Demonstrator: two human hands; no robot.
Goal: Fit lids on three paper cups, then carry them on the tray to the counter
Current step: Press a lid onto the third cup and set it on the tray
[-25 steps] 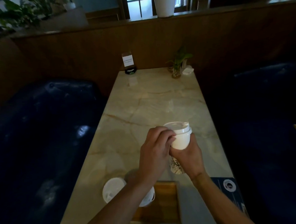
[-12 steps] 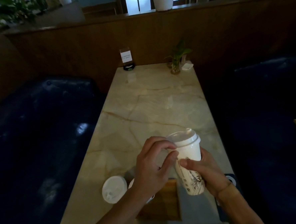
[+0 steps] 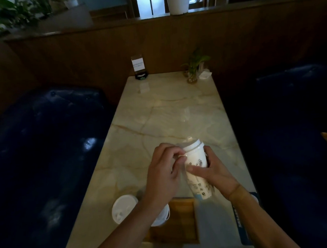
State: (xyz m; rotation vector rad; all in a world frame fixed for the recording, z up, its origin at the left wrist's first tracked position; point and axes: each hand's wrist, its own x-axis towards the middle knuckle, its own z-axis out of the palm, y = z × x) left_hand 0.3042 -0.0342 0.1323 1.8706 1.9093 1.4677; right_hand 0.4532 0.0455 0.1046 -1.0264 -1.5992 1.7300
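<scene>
Tall printed white paper cup now tipped away, off the pale marble table, gripped by right hand. Left hand pinching white plastic lid rim, shifted from top. Lid looks nearly seated; loose lid waits by wooden tray.

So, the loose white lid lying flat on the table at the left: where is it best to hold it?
Pinch the loose lid at its rim from above, probably with the left hand: it lies flat on the table, so only the edge offers purchase.
</scene>
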